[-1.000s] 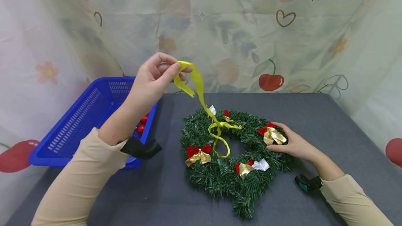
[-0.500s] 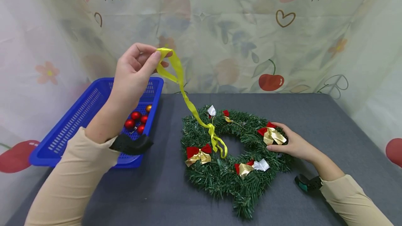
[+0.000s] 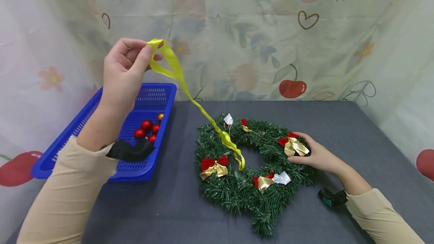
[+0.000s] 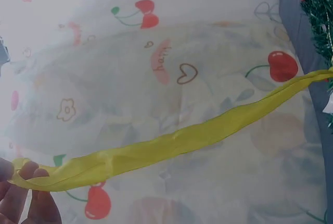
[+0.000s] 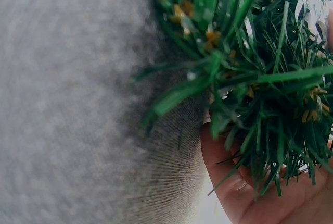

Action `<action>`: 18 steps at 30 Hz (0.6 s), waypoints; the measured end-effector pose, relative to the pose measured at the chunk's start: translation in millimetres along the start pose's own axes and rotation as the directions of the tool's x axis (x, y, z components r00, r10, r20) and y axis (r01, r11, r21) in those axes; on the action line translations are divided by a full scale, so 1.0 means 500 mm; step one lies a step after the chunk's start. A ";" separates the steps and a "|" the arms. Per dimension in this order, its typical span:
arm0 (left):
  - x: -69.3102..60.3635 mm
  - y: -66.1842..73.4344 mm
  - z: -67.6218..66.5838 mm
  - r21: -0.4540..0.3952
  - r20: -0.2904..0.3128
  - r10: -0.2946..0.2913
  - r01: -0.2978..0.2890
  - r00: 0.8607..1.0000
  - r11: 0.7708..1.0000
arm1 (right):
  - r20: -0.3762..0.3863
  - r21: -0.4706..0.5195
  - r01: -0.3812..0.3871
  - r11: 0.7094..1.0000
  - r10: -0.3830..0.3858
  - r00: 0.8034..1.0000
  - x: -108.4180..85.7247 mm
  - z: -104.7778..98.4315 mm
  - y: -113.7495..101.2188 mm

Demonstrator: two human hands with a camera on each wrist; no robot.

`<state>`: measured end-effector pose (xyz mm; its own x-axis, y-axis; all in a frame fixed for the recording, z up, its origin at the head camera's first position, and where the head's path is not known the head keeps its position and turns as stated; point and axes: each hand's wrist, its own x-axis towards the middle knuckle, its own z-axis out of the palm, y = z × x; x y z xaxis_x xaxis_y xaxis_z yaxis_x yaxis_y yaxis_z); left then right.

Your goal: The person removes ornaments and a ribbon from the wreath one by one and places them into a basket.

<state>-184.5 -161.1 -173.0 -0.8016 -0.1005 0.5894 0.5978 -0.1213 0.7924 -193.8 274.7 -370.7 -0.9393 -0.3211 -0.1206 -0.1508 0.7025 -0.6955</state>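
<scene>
My left hand [image 3: 124,67] pinches a yellow ribbon [image 3: 176,69] between thumb and fingers, raised above the blue basket. From there the ribbon slants down to the right, its lower end at the inner edge of a green wreath [image 3: 230,195]. In the left wrist view the ribbon [image 4: 171,143] stretches nearly straight. My right hand [image 3: 320,155] grips the wreath's right side beside a red and gold bow [image 3: 294,146]; the right wrist view shows greenery [image 5: 260,94] over part of the fingers. Another red and gold bow [image 3: 215,166] sits on the wreath's left side.
A blue plastic basket [image 3: 145,174] stands at the left, holding several red baubles [image 3: 146,124] and a gold bauble [image 3: 160,116]. A grey cloth [image 3: 183,206] covers the table. Behind it hangs a printed curtain [image 3: 237,29].
My left hand has moved left and upward, drawing the ribbon out longer and straighter. The loose loops over the wreath's centre have shrunk. My right hand and the wreath have stayed in place.
</scene>
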 end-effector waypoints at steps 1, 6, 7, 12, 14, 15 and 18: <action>0.002 0.001 -0.003 0.001 -0.017 0.002 -0.002 1.000 1.000 | 0.000 0.000 -0.001 1.000 0.001 1.000 0.000 0.000 0.000; 0.009 0.009 -0.021 0.014 -0.086 0.017 -0.016 0.996 1.000 | -0.002 0.000 0.000 1.000 0.000 1.000 0.001 0.000 0.001; 0.010 0.010 -0.024 0.014 -0.096 0.023 -0.022 0.995 1.000 | -0.003 -0.002 0.002 1.000 -0.002 1.000 0.001 0.000 0.001; 0.016 0.010 -0.039 0.005 -0.142 0.067 -0.067 0.988 0.998 | -0.004 -0.004 0.004 1.000 -0.004 1.000 0.002 0.000 0.002; 0.019 0.010 -0.043 0.015 -0.162 0.091 -0.090 0.983 0.996 | -0.003 -0.002 0.003 1.000 -0.003 1.000 0.002 0.000 0.002; 0.021 0.011 -0.045 0.021 -0.172 0.106 -0.104 0.979 0.994 | -0.002 -0.002 0.003 1.000 -0.003 1.000 0.002 -0.001 0.002; 0.027 0.014 -0.051 0.018 -0.213 0.141 -0.141 0.967 0.990 | 0.000 -0.002 0.002 1.000 -0.002 1.000 0.001 -0.001 0.001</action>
<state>-191.0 -188.4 -163.3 -0.6888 -0.3249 0.6481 0.7044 -0.0884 0.7043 -194.5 275.1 -371.0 -0.9391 -0.3226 -0.1188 -0.1536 0.7030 -0.6945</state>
